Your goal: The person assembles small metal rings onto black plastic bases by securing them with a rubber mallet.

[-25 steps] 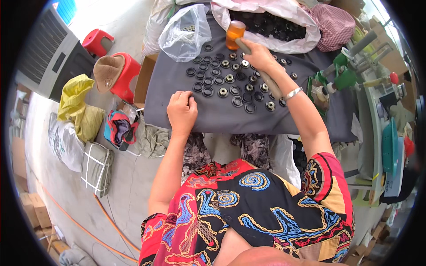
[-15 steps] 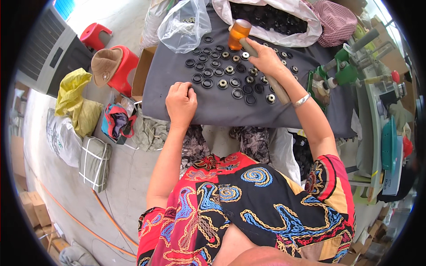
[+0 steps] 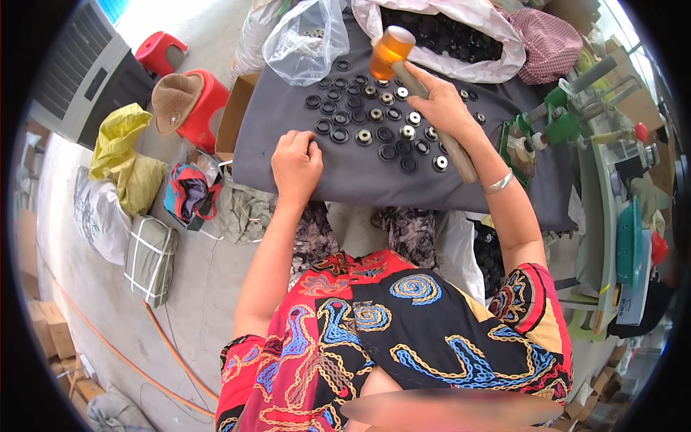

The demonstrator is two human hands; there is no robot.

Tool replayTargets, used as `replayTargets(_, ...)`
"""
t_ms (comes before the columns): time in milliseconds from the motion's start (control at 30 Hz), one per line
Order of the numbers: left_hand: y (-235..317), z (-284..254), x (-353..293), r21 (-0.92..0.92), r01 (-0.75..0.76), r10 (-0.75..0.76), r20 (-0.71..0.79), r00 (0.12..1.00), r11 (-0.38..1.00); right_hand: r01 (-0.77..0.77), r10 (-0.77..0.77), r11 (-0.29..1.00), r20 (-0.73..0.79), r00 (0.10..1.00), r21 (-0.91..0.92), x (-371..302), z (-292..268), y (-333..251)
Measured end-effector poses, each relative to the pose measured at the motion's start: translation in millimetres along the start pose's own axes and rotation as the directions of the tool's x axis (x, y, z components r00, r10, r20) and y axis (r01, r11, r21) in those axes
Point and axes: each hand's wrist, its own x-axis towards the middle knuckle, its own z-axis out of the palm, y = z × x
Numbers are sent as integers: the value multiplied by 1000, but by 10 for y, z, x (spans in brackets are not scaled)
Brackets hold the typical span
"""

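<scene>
My right hand [image 3: 440, 101] is wrapped round the wooden handle of a mallet [image 3: 392, 54] with an amber, see-through head. The head hangs above the far part of the spread of rings, and the handle's butt points back toward me. My left hand [image 3: 297, 164] rests closed on the dark cloth at the left of the rings; its fingers are curled in, and whatever is in them is hidden. Many black rubber rings [image 3: 340, 135] lie loosely in rows on the cloth. Several of them have metal pieces [image 3: 364, 136] sitting in their centres.
A dark grey cloth [image 3: 345, 176] covers the table. At its far side are a clear plastic bag [image 3: 306, 50] and a white sack of black parts [image 3: 507, 54]. A green hand press [image 3: 558, 119] stands at the right. A cardboard box [image 3: 236, 115] and red stool [image 3: 212, 108] are left.
The mallet's head has tilted and risen slightly, with my right hand still round the handle. My left hand stays in about the same place. The whole view has shifted slightly.
</scene>
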Motion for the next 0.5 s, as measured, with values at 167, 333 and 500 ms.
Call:
replayTargets(167, -6, 15, 13, 50, -18, 17, 8, 1000, 999, 91, -81, 988, 81, 993, -127, -65, 241, -90)
replayTargets(333, 9, 19, -1, 2, 7, -7, 27, 1000, 1000, -73, 68, 994, 63, 996, 80, -204, -12, -136)
replayTargets(500, 16, 11, 5, 20, -12, 11, 21, 1000, 1000, 47, -45, 998, 31, 999, -45, -355, 201, 184)
